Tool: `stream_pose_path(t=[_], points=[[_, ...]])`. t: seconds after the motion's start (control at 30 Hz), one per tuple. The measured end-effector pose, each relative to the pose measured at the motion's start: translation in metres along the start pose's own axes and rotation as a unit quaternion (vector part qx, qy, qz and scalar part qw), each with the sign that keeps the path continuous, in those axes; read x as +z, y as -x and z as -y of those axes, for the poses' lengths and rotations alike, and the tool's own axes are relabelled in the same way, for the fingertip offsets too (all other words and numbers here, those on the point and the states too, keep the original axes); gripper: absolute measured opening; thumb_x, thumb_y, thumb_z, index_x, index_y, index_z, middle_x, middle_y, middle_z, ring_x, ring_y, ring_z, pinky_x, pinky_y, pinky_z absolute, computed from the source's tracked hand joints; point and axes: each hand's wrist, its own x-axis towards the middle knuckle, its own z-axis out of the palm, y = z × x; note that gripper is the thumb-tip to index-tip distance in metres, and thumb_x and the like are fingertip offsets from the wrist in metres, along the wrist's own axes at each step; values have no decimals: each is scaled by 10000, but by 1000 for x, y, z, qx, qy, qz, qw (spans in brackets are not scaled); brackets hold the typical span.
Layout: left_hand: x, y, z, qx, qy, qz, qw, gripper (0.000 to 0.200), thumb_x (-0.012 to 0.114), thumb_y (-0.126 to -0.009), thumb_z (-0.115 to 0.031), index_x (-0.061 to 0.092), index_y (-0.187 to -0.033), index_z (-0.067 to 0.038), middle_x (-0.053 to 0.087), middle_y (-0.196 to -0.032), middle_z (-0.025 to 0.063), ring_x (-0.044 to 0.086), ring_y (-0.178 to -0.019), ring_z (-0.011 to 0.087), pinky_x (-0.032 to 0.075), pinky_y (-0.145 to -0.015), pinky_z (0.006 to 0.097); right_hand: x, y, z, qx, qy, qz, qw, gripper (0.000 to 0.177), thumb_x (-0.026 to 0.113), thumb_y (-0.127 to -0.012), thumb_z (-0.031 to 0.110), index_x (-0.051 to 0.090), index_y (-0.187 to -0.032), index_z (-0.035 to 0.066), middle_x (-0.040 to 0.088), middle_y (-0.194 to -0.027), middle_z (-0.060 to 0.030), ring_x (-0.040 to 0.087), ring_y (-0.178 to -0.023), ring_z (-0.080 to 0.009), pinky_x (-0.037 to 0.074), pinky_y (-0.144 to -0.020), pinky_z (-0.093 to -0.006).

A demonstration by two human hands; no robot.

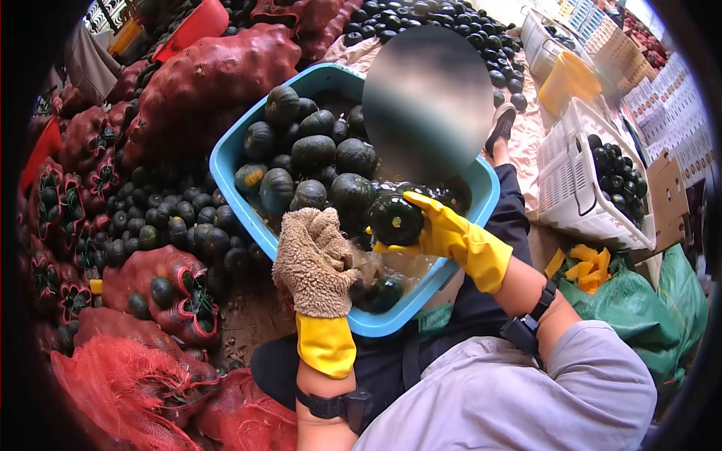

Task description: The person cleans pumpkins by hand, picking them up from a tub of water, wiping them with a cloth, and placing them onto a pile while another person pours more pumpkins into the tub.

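My right hand (451,237), in a yellow rubber glove, grips a wet, shiny dark green pumpkin (396,219) with a pale spot facing up. Thumb and fingers wrap its right side above the water. My left hand (317,263) wears a fluffy tan mitt over a yellow glove and hovers over the near left rim, apart from that pumpkin; the mitt hides its fingers. Both hands are at a blue plastic tub (239,218) of murky water. Several dark green pumpkins (313,152) are heaped in its far left part, and another pumpkin (380,293) lies near the front wall.
Loose pumpkins (188,218) and red mesh sacks (203,86) crowd the left. To the right stand a white crate (594,188) holding pumpkins and a green bag (628,301) with yellow pieces on top. More pumpkins (451,22) cover the ground behind. A blurred patch hides part of the tub.
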Motion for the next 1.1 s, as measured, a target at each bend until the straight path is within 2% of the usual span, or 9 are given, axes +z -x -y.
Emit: stream_pose_path(t=[0.1, 0.47, 0.53, 0.6, 0.63, 0.7, 0.8, 0.9, 1.1], points=[[-11, -13, 12, 49, -77, 6, 996, 424, 426, -1096, -554, 650, -1278, -243, 719, -1295, -9, 693, -990, 238, 427, -955, 771, -11, -19, -17, -37, -53, -13, 998, 618, 600, -1066, 473, 559, -1492, 28, 641, -1445, -239, 622, -1318, -481, 535, -1120, -565], [3, -17, 0, 62, -75, 48, 994, 128, 479, -1048, -300, 518, -1022, -181, 489, -880, 10, 500, -659, 155, 384, -472, 331, -10, -22, -8, 0, -43, 211, 976, 715, 569, -1047, 612, 550, -1535, 91, 599, -1499, -268, 670, -1285, -382, 565, -1072, -530], [4, -7, 2, 205, -333, 73, 917, 158, 548, -984, -273, 491, -1053, -143, 504, -896, 48, 539, -705, 190, 419, -473, 346, 5, -17, -17, -99, 140, -27, 985, 579, 679, -1026, 517, 649, -1411, 87, 693, -1376, -191, 686, -1233, -340, 577, -1023, -495], [17, -2, 6, 323, -537, 108, 772, 240, 605, -931, -242, 469, -1087, -119, 522, -922, 78, 576, -753, 217, 457, -482, 358, 36, 3, -8, -202, 728, -143, 639, 573, 771, -955, 448, 640, -1413, 129, 707, -1316, -187, 689, -1216, -349, 557, -1017, -436], [25, 1, 5, 372, -617, 111, 684, 279, 628, -912, -224, 461, -1106, -113, 533, -940, 90, 594, -777, 226, 478, -492, 363, 34, 4, -10, -195, 717, -127, 657, 616, 762, -939, 490, 629, -1430, 142, 692, -1322, -206, 669, -1243, -380, 532, -1060, -444], [27, -3, 3, 313, -539, 93, 776, 254, 599, -945, -207, 462, -1142, -121, 539, -974, 82, 598, -814, 209, 500, -533, 340, 31, 6, -17, -128, 465, -165, 860, 648, 709, -954, 562, 611, -1455, 164, 688, -1348, -213, 648, -1284, -367, 482, -1116, -432], [20, -8, 11, 84, -156, 44, 983, 162, 498, -1042, -223, 472, -1166, -122, 518, -982, 53, 567, -835, 164, 493, -579, 287, 47, 15, -14, -178, 640, -229, 712, 684, 694, -967, 589, 552, -1511, 198, 665, -1396, -174, 662, -1279, -295, 507, -1073, -391], [24, -7, 14, 142, -296, 61, 943, 142, 439, -1081, -242, 481, -1152, -127, 509, -973, 39, 557, -843, 153, 494, -590, 286, 0, 3, -14, -176, 236, -171, 940, 636, 737, -963, 580, 600, -1417, 155, 670, -1312, -93, 673, -1195, -252, 629, -881, -464], [11, -13, 3, 157, -280, 103, 942, 172, 467, -1053, -302, 476, -1132, -150, 520, -1005, 47, 578, -836, 211, 500, -586, 391, -87, 105, 143, -535, 27, -281, 797, 417, 676, -1033, 429, 673, -1275, 90, 739, -1122, -138, 754, -1031, -302, 652, -835, -443]])
